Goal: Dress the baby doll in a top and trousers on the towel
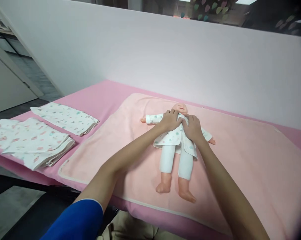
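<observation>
A baby doll lies on its back, wearing a white patterned jacket and white trousers. Its arms are spread and its feet are bare. My left hand rests on the upper chest and shoulder on the left side. Opposite it, my right hand lies on the other side of the chest. Both hands have their fingers laid over the jacket, with the thumbs close together near the neckline. Below my hands the jacket's front edges hang apart. My palms hide much of the jacket's top.
Under the doll a peach blanket covers the pink padded table. Folded patterned cloths, one nearer and one farther, lie at the left. A white wall rises behind the table.
</observation>
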### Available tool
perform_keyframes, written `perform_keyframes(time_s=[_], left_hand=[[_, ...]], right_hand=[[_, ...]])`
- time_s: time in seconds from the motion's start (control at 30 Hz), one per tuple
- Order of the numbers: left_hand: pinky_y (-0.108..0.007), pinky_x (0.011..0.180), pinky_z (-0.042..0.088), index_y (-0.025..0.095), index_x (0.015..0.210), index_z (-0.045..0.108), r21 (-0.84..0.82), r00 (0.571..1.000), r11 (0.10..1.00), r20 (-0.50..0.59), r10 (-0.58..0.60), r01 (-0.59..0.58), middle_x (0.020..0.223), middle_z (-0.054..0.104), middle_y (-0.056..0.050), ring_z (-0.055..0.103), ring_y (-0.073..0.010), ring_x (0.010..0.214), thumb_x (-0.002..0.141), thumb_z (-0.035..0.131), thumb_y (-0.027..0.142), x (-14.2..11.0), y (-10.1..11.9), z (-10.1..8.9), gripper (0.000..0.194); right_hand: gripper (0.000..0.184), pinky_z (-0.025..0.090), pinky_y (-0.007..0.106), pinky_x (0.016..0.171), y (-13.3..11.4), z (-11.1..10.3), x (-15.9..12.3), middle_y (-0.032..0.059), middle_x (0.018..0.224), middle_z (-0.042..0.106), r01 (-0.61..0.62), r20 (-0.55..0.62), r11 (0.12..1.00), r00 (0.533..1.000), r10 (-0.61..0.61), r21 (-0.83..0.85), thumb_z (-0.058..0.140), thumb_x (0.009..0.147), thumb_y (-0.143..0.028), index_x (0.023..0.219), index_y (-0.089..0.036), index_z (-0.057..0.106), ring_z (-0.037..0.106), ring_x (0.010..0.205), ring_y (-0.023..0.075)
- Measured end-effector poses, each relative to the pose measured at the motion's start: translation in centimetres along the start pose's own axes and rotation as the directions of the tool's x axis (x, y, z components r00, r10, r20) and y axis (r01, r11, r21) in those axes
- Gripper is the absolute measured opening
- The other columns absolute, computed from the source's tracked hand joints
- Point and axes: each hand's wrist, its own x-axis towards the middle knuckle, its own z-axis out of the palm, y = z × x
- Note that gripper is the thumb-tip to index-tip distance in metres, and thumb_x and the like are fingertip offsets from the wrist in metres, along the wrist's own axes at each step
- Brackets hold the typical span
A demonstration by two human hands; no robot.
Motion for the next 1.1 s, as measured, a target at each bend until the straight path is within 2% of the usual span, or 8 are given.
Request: perform_keyframes(time_s=[0.13,0.3,0.47,0.57,0.73,0.9,1.0,1.1], left_hand=[[-0.053,0.115,0.042,0.014,0.143,0.058,0.076,1.0,0.997,0.013,-0.02,0.019,0.152,0.059,-0.02,0.055,-0.0357,0.132,0.111,0.041,0.039,-0.5,0.6,0.3,0.044],[-0.051,0.116,0.045,0.01,0.143,0.055,0.099,0.987,0.993,0.14,-0.085,0.071,0.156,0.055,-0.022,0.049,-0.0366,0.144,0.11,0.045,0.043,-0.8,2.3,-3.3,0.047],[-0.047,0.1,0.053,0.011,0.133,0.057,0.118,0.98,0.99,0.174,-0.095,0.075,0.133,0.069,-0.021,0.065,-0.0358,0.126,0.113,0.039,0.043,-3.7,5.8,-6.6,0.041],[-0.046,0.09,0.055,0.012,0.125,0.059,0.198,0.968,0.98,0.242,-0.068,0.02,0.12,0.071,-0.019,0.069,-0.0356,0.113,0.11,0.045,0.039,-7.9,6.8,-6.3,0.034],[-0.045,0.083,0.055,0.01,0.13,0.057,0.383,0.976,0.921,0.216,-0.013,-0.073,0.128,0.066,-0.021,0.067,-0.037,0.113,0.103,0.059,0.048,-13.1,5.8,-4.3,0.047],[-0.047,0.091,0.052,0.009,0.122,0.062,0.435,0.98,0.895,0.198,0.006,-0.093,0.119,0.071,-0.023,0.069,-0.0384,0.112,0.105,0.052,0.04,-11.8,5.8,-3.5,0.038],[-0.045,0.094,0.05,0.014,0.105,0.067,0.299,0.981,0.954,0.188,-0.049,-0.01,0.106,0.077,-0.018,0.072,-0.0352,0.104,0.109,0.038,0.039,-9.8,4.3,-5.1,0.038],[-0.038,0.088,0.05,0.02,0.095,0.066,0.008,0.967,0.974,0.122,-0.226,0.227,0.103,0.08,-0.011,0.074,-0.0294,0.1,0.11,0.029,0.048,-8.5,-0.2,-8.3,0.049]], right_hand=[[0.052,0.036,0.06,0.129,1.7,1.4,0.0,0.0183,0.15,0.064,-0.024,0.065,0.993,0.998,0.016,0.117,0.038,0.11,-0.047,0.148,-0.019,0.061,0.053,0.144,0.0339],[0.05,0.04,0.062,0.125,0.0,-1.5,-0.1,0.0192,0.151,0.06,-0.035,0.089,0.996,0.996,0.029,0.076,0.052,0.105,-0.048,0.146,-0.021,0.062,0.05,0.148,0.037],[0.021,0.055,0.042,0.086,-5.1,-6.0,-1.3,0.0075,0.11,0.07,-0.005,-0.049,0.99,0.999,0.012,0.142,0.062,0.104,-0.045,0.108,-0.025,0.062,0.068,0.091,0.0237],[0.021,0.047,0.035,0.07,-6.3,-7.1,-4.8,0.001,0.086,0.062,0.002,0.085,0.993,0.996,-0.013,0.119,0.061,0.105,-0.039,0.092,-0.025,0.052,0.058,0.073,0.0188],[0.026,0.047,0.039,0.079,-6.3,-6.6,-11.1,0.0092,0.105,0.062,0.057,0.221,0.986,0.975,-0.022,-0.154,0.072,0.094,-0.036,0.095,-0.024,0.049,0.059,0.098,0.028],[0.015,0.043,0.037,0.072,-7.6,-5.6,-10.4,0.016,0.12,0.066,0.001,0.255,0.922,0.961,0.106,-0.386,0.06,0.103,-0.031,0.112,-0.019,0.057,0.06,0.108,0.0313],[0.014,0.042,0.035,0.076,-6.9,-6.9,-8.4,0.013,0.109,0.068,0.066,0.26,0.941,0.965,0.024,-0.333,0.051,0.107,-0.029,0.098,-0.021,0.059,0.061,0.099,0.027],[0.023,0.042,0.033,0.079,-3.7,-9.8,-7.5,0.0072,0.095,0.066,0.007,0.115,0.992,0.993,0.008,-0.129,0.052,0.105,-0.034,0.086,-0.022,0.054,0.059,0.09,0.022]])
